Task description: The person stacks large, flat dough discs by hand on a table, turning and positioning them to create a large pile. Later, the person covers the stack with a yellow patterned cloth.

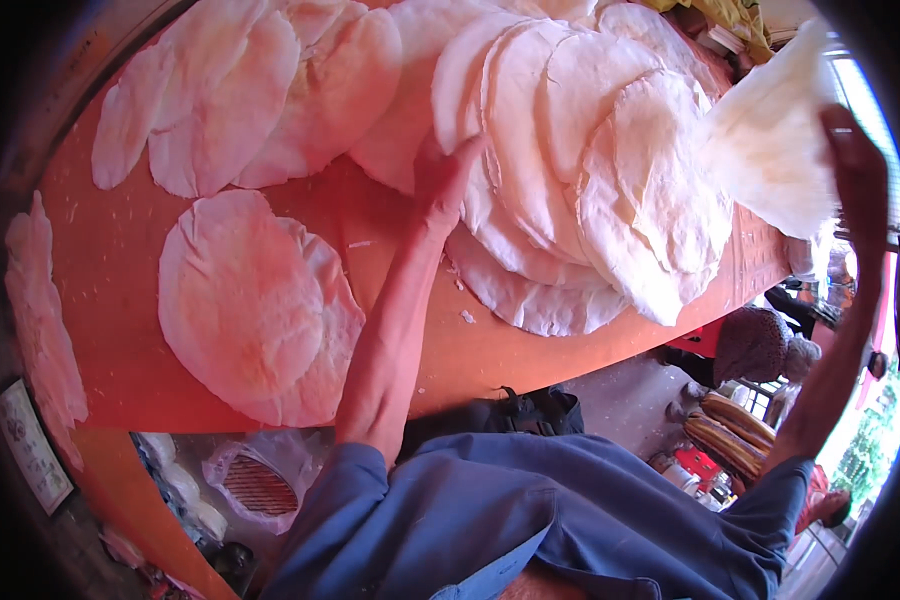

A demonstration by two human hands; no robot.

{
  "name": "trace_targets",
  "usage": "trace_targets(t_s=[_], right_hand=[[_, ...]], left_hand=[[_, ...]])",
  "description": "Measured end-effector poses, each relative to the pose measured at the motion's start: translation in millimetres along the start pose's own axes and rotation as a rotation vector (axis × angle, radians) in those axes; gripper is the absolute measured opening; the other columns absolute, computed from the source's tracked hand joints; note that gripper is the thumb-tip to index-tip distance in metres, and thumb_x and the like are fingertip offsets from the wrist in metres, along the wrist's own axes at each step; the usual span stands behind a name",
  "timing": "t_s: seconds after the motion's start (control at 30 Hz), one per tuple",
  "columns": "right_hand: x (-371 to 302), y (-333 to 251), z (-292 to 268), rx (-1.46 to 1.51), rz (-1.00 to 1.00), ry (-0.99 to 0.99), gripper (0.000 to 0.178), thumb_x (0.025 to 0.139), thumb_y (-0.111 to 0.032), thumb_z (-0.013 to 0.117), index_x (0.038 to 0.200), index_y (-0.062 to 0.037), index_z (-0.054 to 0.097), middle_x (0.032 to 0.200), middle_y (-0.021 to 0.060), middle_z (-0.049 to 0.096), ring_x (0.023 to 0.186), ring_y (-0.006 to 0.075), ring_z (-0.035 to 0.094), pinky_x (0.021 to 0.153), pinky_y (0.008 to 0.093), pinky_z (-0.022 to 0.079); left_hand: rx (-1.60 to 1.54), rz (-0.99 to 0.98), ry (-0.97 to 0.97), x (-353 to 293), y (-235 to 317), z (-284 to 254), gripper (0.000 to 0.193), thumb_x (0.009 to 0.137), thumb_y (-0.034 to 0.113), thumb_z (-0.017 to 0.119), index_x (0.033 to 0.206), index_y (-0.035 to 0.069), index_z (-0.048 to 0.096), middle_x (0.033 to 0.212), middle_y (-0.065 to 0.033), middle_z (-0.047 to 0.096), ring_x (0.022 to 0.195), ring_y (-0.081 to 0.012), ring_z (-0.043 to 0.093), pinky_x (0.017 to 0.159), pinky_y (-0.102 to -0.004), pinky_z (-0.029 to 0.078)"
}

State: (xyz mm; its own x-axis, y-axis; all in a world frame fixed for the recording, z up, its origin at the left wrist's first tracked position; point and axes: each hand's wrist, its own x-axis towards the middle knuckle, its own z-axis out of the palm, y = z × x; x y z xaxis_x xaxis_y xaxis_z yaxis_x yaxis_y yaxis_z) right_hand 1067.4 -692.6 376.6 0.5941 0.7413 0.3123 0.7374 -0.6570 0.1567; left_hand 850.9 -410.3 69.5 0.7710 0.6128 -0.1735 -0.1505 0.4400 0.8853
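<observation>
The right hand (855, 145) pinches a thin white sheet (770, 145), raised over the orange table's (370, 215) right end. Apparently single sheets are being handled; the next move calls for gentle, even support. The left hand (448, 175) touches overlapping round sheets (530, 150); its grip I cannot tell.

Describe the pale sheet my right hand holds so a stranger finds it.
On the orange table lies a fan of overlapping pale sheets. At its right end, your raised right hand grips the sheet: it alone rises high, while its neighbours lie flat.
</observation>
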Motion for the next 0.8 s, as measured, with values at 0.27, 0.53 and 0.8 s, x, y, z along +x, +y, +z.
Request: trace_targets(t_s=[0.27, 0.53, 0.8], right_hand=[[-17.0, -148.9, 116.4, 0.492, -0.012, -0.199, 0.051, 0.088, -0.035, 0.070, 0.124, -0.0006, 0.059, 0.116, 0.0213, 0.065, 0.101, 0.0347, 0.064, 0.086, 0.0425, 0.051], [81.1, -257.1, 115.0, -0.076, -0.927, -0.413, 0.014, 0.078, -0.015, 0.064, 0.084, -0.0032, 0.067, 0.105, 0.0106, 0.067, 0.109, 0.0310, 0.057, 0.099, 0.0412, 0.044], [70.5, -214.3, 139.1, -0.282, -0.679, -0.813, 0.021, 0.069, -0.018, 0.059, 0.052, -0.0072, 0.059, 0.064, 0.0130, 0.061, 0.073, 0.0333, 0.060, 0.085, 0.0467, 0.045]], left_hand=[[0.383, 0.085, -0.285, -37.5, 28.4, 53.4, 0.070, 0.080, 0.018, 0.065, 0.141, 0.000, 0.036, 0.106, -0.0246, 0.064, 0.095, -0.0384, 0.064, 0.085, -0.0433, 0.051], [0.791, 0.400, -0.186, -54.1, 13.6, 85.3, 0.074, 0.086, 0.031, 0.063, 0.139, -0.009, 0.031, 0.118, -0.0332, 0.055, 0.105, -0.0436, 0.058, 0.093, -0.0458, 0.045], [0.759, 0.497, 0.111, -16.2, -13.5, 36.7, 0.028, 0.087, 0.025, 0.059, 0.103, 0.003, 0.064, 0.098, -0.0202, 0.064, 0.093, -0.0343, 0.061, 0.083, -0.0425, 0.049]])
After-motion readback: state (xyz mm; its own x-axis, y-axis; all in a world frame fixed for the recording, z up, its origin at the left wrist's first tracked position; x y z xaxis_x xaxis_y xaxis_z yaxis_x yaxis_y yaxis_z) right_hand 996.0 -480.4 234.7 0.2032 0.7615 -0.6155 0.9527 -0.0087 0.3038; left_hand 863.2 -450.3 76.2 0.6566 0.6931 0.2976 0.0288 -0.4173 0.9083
